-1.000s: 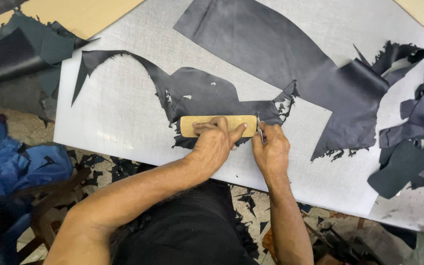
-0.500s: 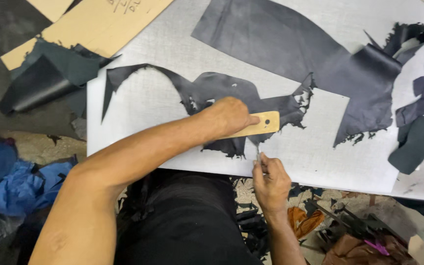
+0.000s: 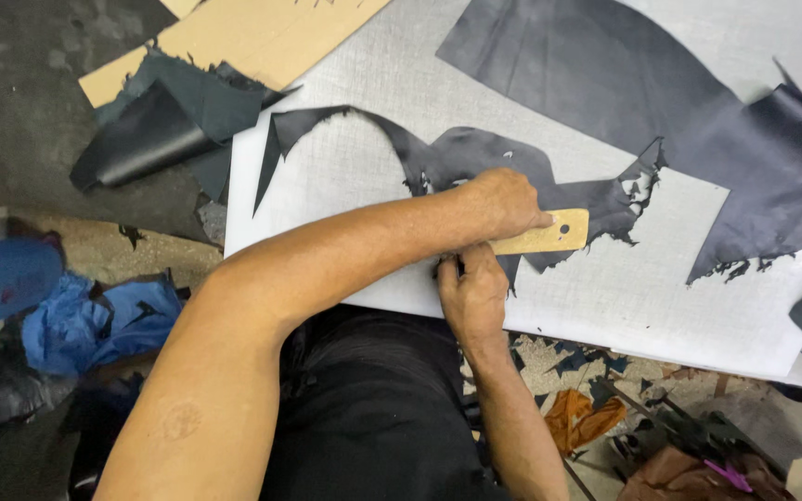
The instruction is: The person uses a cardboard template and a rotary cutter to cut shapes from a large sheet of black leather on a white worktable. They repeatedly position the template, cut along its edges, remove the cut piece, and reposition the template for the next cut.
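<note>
While the right hand [image 3: 472,295] grips a small cutting tool at the template's near edge, fingers curled tight round it, the left hand [image 3: 503,202] presses flat, fingers together, on the tan template [image 3: 549,234] over the dark leather piece [image 3: 475,158] on the white cutting board [image 3: 345,186]. Step looks like tracing/cutting the outline. Next move calls for steady template pressure. Farther off: a larger dark hide [image 3: 605,74].

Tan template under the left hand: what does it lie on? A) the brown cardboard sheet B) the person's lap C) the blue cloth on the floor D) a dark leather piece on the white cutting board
D: the left hand presses the tan template flat on the ragged dark leather piece, which lies on the white cutting board.
</note>
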